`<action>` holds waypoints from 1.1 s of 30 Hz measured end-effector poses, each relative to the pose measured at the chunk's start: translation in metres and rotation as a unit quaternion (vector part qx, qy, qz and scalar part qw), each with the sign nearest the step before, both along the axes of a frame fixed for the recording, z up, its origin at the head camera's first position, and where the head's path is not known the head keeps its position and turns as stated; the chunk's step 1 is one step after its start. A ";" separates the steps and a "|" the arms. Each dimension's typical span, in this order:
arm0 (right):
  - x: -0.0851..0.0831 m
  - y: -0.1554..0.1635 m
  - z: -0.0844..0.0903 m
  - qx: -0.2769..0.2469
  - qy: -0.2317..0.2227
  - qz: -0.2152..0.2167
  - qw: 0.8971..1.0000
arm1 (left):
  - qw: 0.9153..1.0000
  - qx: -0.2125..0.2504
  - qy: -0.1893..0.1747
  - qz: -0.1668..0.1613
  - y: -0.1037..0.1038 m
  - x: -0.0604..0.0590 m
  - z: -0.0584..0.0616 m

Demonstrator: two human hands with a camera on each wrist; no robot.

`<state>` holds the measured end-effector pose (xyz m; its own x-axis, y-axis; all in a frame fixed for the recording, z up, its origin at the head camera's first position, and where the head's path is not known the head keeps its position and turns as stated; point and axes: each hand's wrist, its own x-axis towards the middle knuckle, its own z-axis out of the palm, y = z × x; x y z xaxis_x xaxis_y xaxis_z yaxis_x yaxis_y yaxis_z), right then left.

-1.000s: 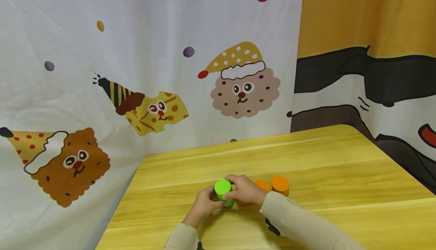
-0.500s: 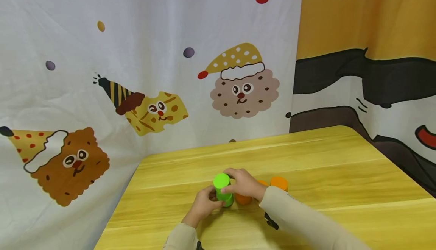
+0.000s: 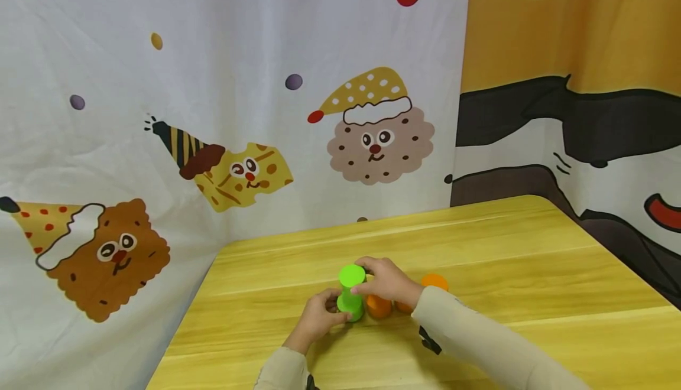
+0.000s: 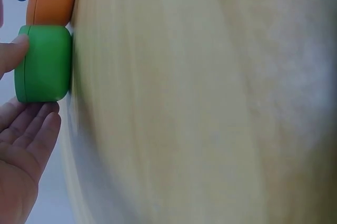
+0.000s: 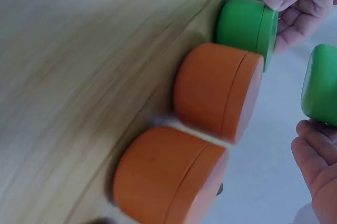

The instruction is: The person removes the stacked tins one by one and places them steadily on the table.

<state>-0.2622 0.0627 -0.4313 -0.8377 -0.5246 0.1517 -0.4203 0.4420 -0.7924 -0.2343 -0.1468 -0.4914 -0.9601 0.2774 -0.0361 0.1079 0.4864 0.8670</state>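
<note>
A green round container with a lid-like seam stands on the table. My left hand holds it between thumb and fingers; in the left wrist view the thumb lies on one side of this container and the fingers on the other. My right hand grips a second green round container, held up above the first. In the right wrist view there is a gap between this raised container and the lower one. An orange container stands close beside the lower green one.
Two more orange containers stand to the right: one partly hidden by the right hand, another farther back. The wooden table reaches a printed curtain behind.
My right hand has lifted the second green container, first up and then slightly right, so more of the lower one shows. My left hand stays nearly in place.
</note>
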 end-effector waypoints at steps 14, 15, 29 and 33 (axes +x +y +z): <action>-0.003 0.035 -0.005 -0.017 -0.011 -0.059 0.998 | 1.000 -0.023 0.013 0.009 0.000 0.000 0.002; -0.004 0.039 -0.006 -0.015 -0.010 -0.063 0.998 | 1.000 -0.023 0.015 0.009 0.000 0.001 0.002; 0.001 0.090 -0.012 -0.017 -0.012 -0.110 0.994 | 1.000 -0.015 0.002 0.013 0.003 0.004 0.001; 0.004 0.101 -0.013 -0.016 -0.011 -0.115 0.993 | 1.000 -0.014 0.002 0.012 0.003 0.004 0.002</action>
